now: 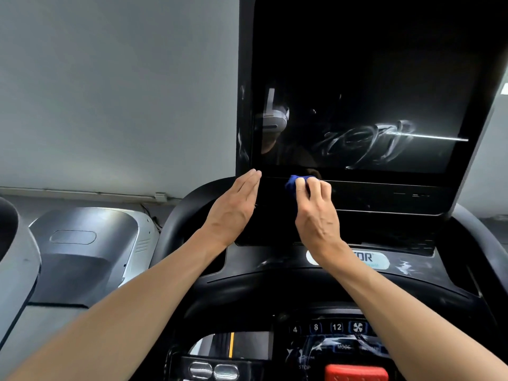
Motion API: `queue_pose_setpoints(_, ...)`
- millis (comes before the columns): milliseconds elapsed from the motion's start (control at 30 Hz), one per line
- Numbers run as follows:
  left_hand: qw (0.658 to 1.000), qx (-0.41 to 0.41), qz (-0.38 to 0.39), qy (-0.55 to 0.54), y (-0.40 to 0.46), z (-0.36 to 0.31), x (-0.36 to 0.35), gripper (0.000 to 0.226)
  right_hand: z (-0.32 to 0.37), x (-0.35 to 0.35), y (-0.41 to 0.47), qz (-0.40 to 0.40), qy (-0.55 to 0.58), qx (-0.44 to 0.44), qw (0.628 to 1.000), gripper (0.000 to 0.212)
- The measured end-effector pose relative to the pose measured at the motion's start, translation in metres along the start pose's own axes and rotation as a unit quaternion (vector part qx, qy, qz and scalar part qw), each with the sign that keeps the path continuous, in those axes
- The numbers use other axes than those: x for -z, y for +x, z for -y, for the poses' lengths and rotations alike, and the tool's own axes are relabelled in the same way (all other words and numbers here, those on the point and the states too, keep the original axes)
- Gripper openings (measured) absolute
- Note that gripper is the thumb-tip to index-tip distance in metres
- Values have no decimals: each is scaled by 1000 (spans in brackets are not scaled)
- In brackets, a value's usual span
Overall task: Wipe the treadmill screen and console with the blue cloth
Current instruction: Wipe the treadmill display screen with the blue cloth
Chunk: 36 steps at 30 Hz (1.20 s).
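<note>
The screen [371,86] filled the upper right of the view: a tall, flat, glossy black panel, dark and unlit, with looping pale smears across its lower right and a thin bright streak running off them. Below it the console [412,284] curved round in matte black plastic, dusty and scuffed in places, with a white oval label partly hidden by the right wrist. At the bottom sat a worn row of numbered keys [316,327] and a red stop button [356,373].

The work appeared to stand at the screen's lower band, so the wiping seemed part done at best. The smears higher up still showed and the console looked untouched. The next move probably called for firm, overlapping strokes to the right and upward over those loops, with the panel kept braced, before dropping to the console.

The left hand [233,210] lay flat, fingers straight and pressed together, their tips against the screen's lower left corner. The right hand [316,213] had its fingers curled round the cloth [292,183], bunching it against the lower band. The cloth was a small wad of soft, deep blue fabric, mostly hidden under the fingers.
</note>
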State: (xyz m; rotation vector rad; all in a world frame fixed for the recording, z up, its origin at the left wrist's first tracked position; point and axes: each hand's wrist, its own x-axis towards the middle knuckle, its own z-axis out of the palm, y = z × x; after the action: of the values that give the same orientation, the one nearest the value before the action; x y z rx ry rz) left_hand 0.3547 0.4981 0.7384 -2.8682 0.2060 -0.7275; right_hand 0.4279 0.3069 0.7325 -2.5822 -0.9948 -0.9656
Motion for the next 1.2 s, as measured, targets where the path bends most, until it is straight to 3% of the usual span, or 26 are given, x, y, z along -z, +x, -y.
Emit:
queue_pose_setpoints(167,1000,-2,-4,5,0,1,-4,67,3,-7,-7,27,6,-84,996,42)
queue_pose_setpoints(333,998,20,55,4,1,0,-8,76,-12,-10,-17,27,6,-157,987,42)
queue_pose_setpoints(400,996,27,79,15,0,-3,-8,78,-1,-12,-12,20,10,-151,988,42)
queue_pose_setpoints(533,993,55,106,26,-1,-13,-5,87,34,-13,-2,-9,5,-60,998,34)
queue_pose_setpoints(667,993,73,92,25,3,-19,-1,85,12,-14,-22,-8,9,9,1000,42)
queue_pose_setpoints(767,996,50,70,-5,13,-21,2,84,-29,-11,-50,2,29,-116,993,48)
queue_pose_setpoints(833,996,42,83,-17,20,-27,2,88,-20,-9,-55,11,31,-176,984,49)
queue_pose_setpoints(967,990,47,130,3,25,-42,-1,94,-4,-10,-22,10,54,-51,997,44)
queue_pose_setpoints(1100,988,47,144,16,24,-44,-2,91,-21,-10,-25,-10,77,-218,973,48)
queue_pose_setpoints(1133,988,51,143,18,24,-44,-2,88,-8,-10,-33,-6,70,-217,974,50)
queue_pose_setpoints(1200,989,55,133,17,26,-46,-5,81,10,-13,-36,2,60,-101,993,50)
